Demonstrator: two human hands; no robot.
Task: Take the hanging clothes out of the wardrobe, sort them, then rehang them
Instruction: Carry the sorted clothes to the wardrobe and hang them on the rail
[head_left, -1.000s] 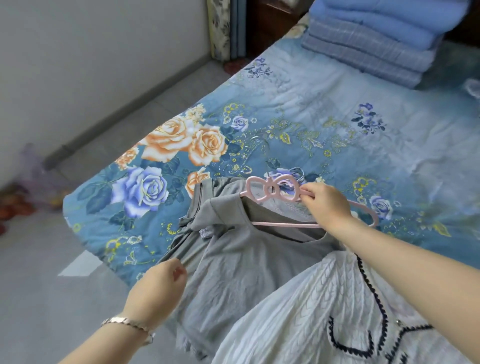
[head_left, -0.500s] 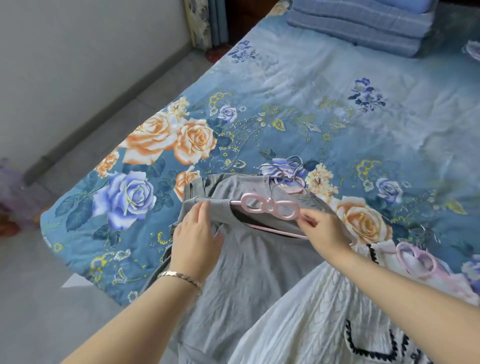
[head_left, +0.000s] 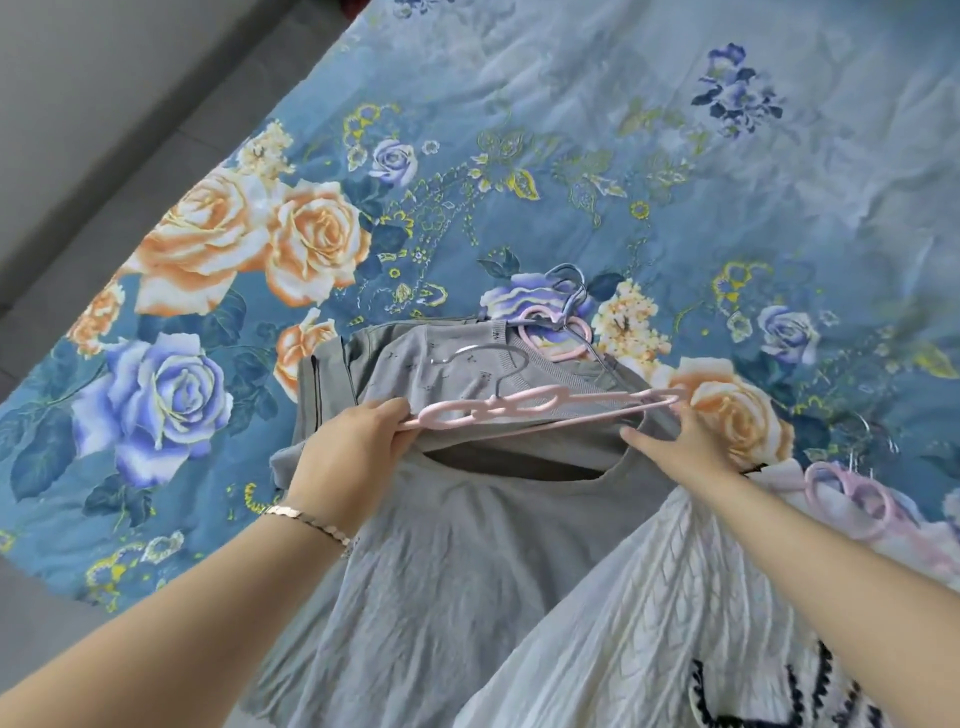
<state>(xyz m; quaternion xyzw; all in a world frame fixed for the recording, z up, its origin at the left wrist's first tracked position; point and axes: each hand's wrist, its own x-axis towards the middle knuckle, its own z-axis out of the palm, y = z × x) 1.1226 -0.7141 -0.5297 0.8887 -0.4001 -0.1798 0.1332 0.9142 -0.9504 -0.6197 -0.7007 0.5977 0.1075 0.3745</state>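
Observation:
A grey T-shirt (head_left: 457, 561) lies flat on the bed, collar away from me. A pink plastic hanger (head_left: 524, 408) with a bow-shaped middle is lifted just above its neckline. My left hand (head_left: 348, 452) grips the hanger's left end. My right hand (head_left: 680, 441) holds its right end with the shirt's shoulder. Under it lies a second grey garment (head_left: 426, 358) on another pink hanger (head_left: 558, 335). A white cable-knit garment (head_left: 649, 623) with dark trim overlaps the T-shirt at the lower right.
The bed wears a blue floral cover (head_left: 571, 156) that spreads far and right. A third pink hanger (head_left: 852, 493) lies at the right on a pale garment. Grey floor (head_left: 104, 130) runs along the bed's left side.
My left hand has moved from the shirt's shoulder to the hanger's left end. The hanger has come out of the neckline and sits higher. The view has tilted down.

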